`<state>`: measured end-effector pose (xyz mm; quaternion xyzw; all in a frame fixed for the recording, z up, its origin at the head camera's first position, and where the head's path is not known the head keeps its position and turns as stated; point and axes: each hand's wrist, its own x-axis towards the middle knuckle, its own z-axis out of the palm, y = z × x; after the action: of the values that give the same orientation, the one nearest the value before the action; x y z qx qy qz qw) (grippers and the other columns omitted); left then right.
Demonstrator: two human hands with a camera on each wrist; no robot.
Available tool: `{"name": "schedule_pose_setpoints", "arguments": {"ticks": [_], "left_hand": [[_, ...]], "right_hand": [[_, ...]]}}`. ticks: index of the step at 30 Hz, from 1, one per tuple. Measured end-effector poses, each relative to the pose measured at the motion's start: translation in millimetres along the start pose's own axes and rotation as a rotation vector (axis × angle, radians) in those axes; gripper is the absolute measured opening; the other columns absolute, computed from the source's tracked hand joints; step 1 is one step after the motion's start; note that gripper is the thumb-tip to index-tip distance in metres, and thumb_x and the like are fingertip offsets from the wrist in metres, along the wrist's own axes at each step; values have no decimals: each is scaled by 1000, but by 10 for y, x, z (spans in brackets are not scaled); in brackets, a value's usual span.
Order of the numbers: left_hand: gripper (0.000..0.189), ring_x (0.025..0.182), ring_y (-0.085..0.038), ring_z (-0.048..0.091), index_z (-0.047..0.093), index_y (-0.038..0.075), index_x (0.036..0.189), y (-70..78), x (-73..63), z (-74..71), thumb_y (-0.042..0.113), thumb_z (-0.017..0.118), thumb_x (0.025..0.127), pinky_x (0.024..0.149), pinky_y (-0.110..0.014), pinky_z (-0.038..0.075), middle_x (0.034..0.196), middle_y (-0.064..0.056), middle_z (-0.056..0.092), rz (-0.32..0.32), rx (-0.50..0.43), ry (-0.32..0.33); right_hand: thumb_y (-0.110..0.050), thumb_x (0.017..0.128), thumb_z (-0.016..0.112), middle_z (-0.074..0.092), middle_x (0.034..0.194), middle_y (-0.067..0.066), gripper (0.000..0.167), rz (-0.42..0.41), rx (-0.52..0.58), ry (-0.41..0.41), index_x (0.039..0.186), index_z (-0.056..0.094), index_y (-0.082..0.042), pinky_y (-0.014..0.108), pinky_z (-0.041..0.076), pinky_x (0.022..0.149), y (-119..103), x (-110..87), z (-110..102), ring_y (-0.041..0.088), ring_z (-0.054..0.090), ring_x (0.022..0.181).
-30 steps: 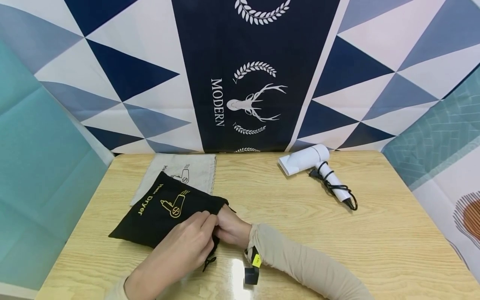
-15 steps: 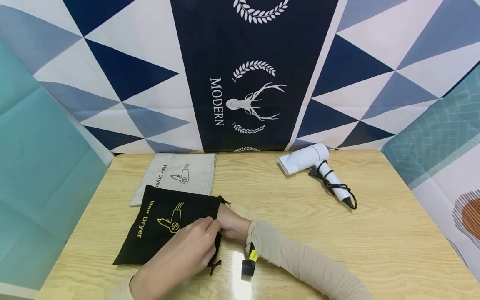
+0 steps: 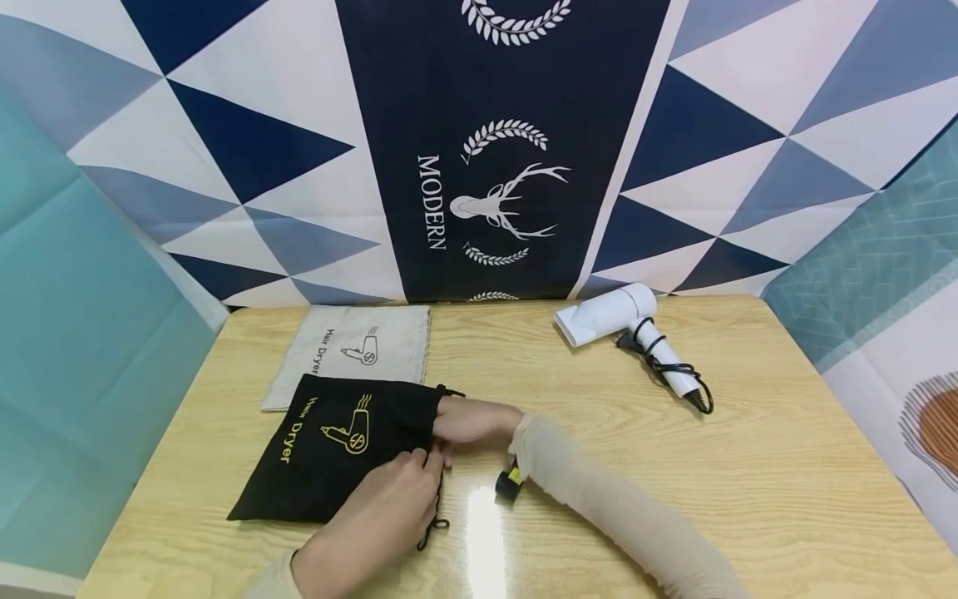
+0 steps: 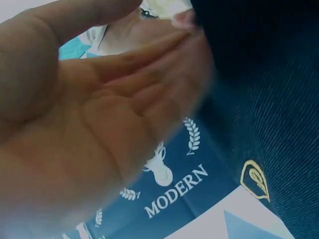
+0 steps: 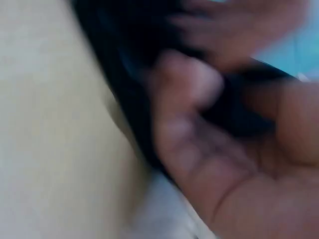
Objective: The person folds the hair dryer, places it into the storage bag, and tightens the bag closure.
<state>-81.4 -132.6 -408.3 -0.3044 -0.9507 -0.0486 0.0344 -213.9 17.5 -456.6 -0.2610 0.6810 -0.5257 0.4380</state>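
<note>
Perhaps loosely held, the black pouch [image 3: 333,491] could slip: hands [image 3: 385,503] [image 3: 473,420] together at its three o'clock, grip unclear.

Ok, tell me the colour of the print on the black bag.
Yellow: the print on the black bag shows best in the head view.

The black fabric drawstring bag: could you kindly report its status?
Left hand, right hand at mouth of black bag, grips unclear; its print showing; white, black-corded hair dryer well clear.
</note>
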Motion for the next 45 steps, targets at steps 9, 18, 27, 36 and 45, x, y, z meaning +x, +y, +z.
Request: {"name": "schedule_pose_setpoints", "arguments": {"ticks": [9,18,27,36,45], "left_hand": [[30,75,-24,59,64,3,108,24,-10,55,22,73,87,61,-36,49,88,-10,62,5,-17,-117],[12,81,-21,55,69,10,95,105,14,31,21,69,91,65,-36,48,91,-5,58,24,-76,-119],[9,55,-12,54,64,18,84,133,17,86,16,73,87,48,-30,43,64,3,56,28,-140,-256],[21,64,-10,55,67,17,93,63,-118,175,-3,66,85,55,-29,46,73,4,58,17,-141,-266],[12,70,-4,54,67,16,93,14,-318,256,5,69,88,60,-22,48,77,7,57,97,-250,-117]], "right_hand": [[-20,106,48,70,84,22,34,-75,-178,-39,102,65,9,36,56,58,-159,-190,-592,29,68,66],[-14,103,53,67,87,28,34,-39,-154,-74,137,51,-8,37,53,49,-57,-168,-705,30,65,58],[-12,104,51,67,73,18,25,-49,-115,-29,94,57,9,31,52,45,136,-89,-720,21,65,51],[-13,103,53,66,67,14,29,-79,-116,-8,88,59,10,30,52,45,158,19,-638,20,64,48],[-16,102,56,66,70,15,31,-38,17,-76,89,63,12,31,55,51,267,63,-762,22,66,54]]}}
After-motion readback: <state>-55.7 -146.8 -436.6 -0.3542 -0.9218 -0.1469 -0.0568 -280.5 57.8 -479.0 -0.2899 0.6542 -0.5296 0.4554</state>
